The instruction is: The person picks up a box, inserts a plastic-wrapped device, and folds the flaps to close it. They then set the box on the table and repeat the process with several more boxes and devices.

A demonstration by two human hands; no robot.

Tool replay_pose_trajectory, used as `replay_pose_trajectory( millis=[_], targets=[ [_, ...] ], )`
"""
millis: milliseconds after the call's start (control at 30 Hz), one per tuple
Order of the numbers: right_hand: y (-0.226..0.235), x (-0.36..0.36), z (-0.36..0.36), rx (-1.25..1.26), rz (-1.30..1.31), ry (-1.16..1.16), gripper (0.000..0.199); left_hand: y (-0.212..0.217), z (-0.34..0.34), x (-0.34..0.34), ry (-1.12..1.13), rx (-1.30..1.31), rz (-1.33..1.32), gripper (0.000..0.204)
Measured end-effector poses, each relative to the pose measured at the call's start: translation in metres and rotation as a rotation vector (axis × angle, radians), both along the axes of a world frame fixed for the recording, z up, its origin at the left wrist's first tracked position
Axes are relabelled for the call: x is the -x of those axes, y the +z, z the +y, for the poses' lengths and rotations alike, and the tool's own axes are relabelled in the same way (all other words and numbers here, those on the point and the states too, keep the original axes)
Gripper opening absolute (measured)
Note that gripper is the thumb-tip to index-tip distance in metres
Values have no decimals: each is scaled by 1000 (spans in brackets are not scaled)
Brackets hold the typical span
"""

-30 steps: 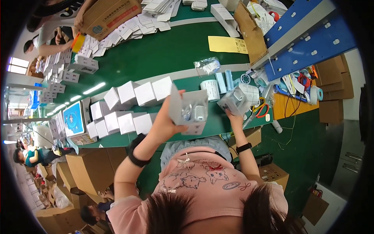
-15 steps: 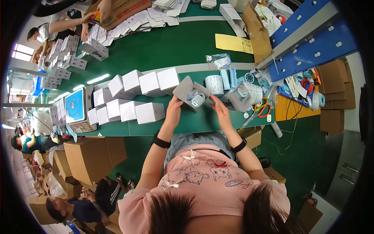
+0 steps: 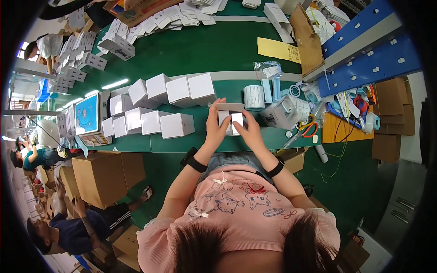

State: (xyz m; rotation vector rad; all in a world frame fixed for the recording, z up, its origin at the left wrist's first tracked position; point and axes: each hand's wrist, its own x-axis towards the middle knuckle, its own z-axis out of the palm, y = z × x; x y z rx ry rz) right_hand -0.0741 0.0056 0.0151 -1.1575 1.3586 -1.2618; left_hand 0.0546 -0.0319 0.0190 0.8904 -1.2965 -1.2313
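Note:
Between my hands is a small white carton (image 3: 237, 119), its large lid flap standing up at the far side and two smaller white flaps over its opening. My left hand (image 3: 215, 128) wraps the carton's left side, thumb bent in against a flap. From the right, my right hand (image 3: 252, 134) grips the other side with its thumb pressed on the right flap. The flaps and fingers hide the contents. To the right stands an open printed carton (image 3: 276, 113) with a whitish item showing at its top. Two rows of closed white boxes (image 3: 178, 125) stand to my left.
Right of the cartons lie a label roll (image 3: 253, 97), pale blue strips (image 3: 276, 88) and orange-handled scissors (image 3: 310, 130). A yellow paper (image 3: 279, 49) lies farther back, near a blue perforated rack (image 3: 368, 68). Flat white cartons (image 3: 175, 17) cover the far side. Other people are at the left.
Both hands have closed in around the carton. Its opening, which showed a white device inside, is now covered by small flaps. A co-worker's hands have left the upper left.

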Motion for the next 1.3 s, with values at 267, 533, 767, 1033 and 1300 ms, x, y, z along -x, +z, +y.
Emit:
replay_pose_trajectory(
  millis=[267,533,767,1033,1300],
  targets=[
    [10,4,-5,-84,174,25,45,13,-10,-47,-360,235,-125,33],
    [9,33,3,134,-500,214,56,46,-13,-59,-531,316,-526,37],
    [25,33,1,451,500,407,39,37,-11,-50,-469,478,-766,45],
    [16,30,0,630,576,304,27,21,-4,-46,-303,763,-968,53],
    [1,26,9,719,608,301,29,9,12,-45,-256,704,-901,56]
  ],
)
